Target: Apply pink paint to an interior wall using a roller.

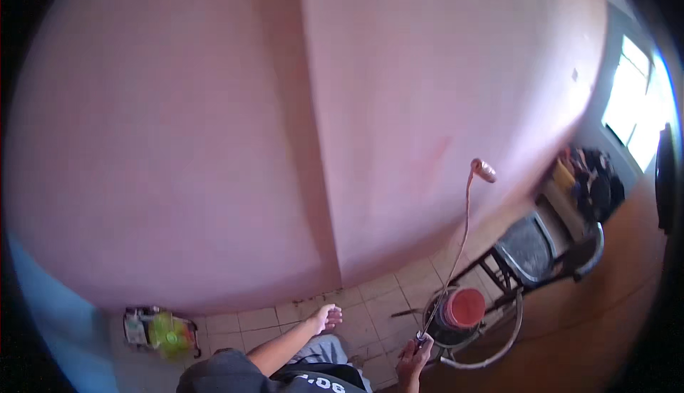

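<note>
My right hand [417,354] grips the handle of a paint roller with a long, thin, wavy shaft. Its small roller head [483,171] is raised in front of the pink wall [178,122]; I cannot tell whether it touches. My left hand [326,319] hangs low in front of me, fingers apart and holding nothing. Beside my right hand, a red bucket [467,307] sits on a round seat inside a curved metal frame, just behind the roller shaft.
A dark chair [524,250] stands at the right, with piled dark and yellow items [591,183] beyond it below a bright window [627,86]. A small frame with a lime-green object [167,336] lies at lower left by the wall. The floor [370,307] is tiled.
</note>
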### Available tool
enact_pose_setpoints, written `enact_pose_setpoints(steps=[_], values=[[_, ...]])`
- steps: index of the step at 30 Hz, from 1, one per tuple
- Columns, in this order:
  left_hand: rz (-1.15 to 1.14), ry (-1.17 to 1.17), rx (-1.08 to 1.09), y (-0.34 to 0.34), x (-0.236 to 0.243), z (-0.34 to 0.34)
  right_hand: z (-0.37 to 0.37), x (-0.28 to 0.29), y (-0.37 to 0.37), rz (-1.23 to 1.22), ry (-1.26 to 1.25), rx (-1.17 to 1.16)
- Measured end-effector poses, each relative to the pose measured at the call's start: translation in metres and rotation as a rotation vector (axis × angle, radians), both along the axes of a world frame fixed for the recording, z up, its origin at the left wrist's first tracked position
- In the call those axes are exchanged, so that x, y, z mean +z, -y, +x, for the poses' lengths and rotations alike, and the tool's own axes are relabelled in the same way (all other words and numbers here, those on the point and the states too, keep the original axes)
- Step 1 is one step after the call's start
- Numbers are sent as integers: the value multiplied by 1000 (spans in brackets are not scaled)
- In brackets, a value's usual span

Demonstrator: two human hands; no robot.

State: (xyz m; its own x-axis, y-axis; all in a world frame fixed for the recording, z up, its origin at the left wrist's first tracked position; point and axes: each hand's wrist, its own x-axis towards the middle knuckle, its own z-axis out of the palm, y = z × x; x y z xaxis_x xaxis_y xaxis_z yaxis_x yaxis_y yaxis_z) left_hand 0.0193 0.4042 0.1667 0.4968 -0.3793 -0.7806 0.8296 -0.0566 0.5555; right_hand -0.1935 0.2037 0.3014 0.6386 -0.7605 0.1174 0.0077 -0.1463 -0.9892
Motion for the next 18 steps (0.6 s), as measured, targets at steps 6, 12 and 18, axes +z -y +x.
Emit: enact_pose_setpoints(steps=[6, 12, 18], values=[[-82, 218, 319, -120, 44, -22, 34, 45, -69, -76, 77, 255], [-125, 374, 490, -204, 92, -37, 68, 57, -170, -115, 142, 398], [-125, 414, 605, -326, 93, -77, 123, 125, -284, -661, 414, 380]])
